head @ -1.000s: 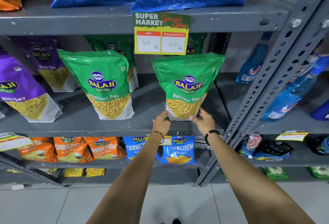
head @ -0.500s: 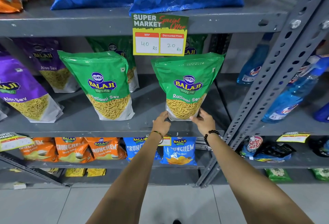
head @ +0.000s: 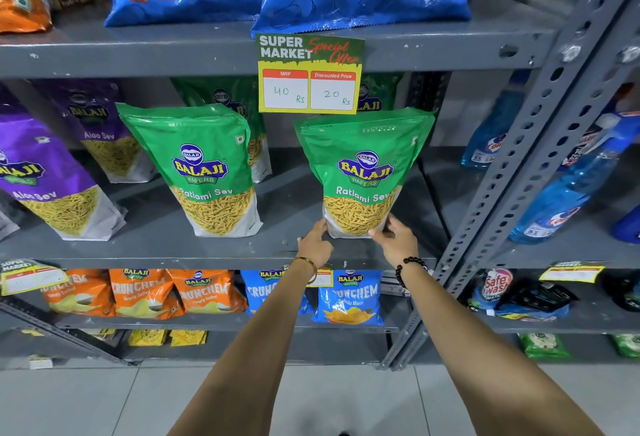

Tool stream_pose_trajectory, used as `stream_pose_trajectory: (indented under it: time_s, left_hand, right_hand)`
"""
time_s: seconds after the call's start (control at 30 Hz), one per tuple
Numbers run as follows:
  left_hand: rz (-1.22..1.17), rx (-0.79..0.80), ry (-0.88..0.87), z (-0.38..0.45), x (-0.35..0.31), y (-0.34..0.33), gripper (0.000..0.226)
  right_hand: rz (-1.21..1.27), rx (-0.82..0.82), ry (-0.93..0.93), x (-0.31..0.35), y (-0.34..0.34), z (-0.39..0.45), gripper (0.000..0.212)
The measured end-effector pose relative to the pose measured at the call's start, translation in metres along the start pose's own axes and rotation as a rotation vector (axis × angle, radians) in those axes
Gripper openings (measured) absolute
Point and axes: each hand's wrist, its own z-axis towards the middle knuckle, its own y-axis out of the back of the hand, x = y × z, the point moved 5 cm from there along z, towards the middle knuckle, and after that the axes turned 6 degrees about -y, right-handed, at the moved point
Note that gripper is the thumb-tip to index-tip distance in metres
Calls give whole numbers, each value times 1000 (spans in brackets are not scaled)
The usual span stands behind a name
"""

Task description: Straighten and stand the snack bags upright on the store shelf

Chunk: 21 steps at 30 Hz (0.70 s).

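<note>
Green Ratlami Sev bag (head: 363, 172) stands upright at the front of the grey middle shelf (head: 156, 248), barely shifted over the past second; my left hand (head: 313, 245) pinches its lower left corner, my right hand (head: 398, 240) grips the lower right corner, which I read as final squaring before letting go

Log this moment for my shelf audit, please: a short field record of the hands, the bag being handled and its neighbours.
left hand: fingers at the lower left corner of the bag
right hand: gripping the lower right corner
held item: green Balaji Ratlami Sev bag, upright on the middle shelf
neighbour: second Ratlami Sev bag, upright, to the left
far left: purple Aloo Sev bag, leaning
price tag: MRP 40 Rs, discounted 20 Rs
</note>
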Motion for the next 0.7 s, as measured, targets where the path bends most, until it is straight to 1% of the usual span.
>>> stream_pose_trajectory:
  time_s: [0.17, 0.3, 0.57, 0.63, 0.7]
  left_hand:
    - [51, -22, -13, -3, 5, -5, 73]
    - [134, 9, 0, -4, -6, -2, 73]
    - [193, 22, 1, -4, -5, -3, 76]
    - [200, 18, 1, -6, -1, -3, 73]
    - [306, 9, -32, -11, -1, -1, 70]
  right_hand:
    - [-32, -36, -1, 1, -1, -1, 38]
    - [-65, -56, -25, 3, -1, 2, 42]
    - [-79, -52, -58, 3, -2, 1, 43]
    - [-75, -45, -77, 0, -3, 1, 49]
    - [-84, -61, -121, -4, -4, -1, 60]
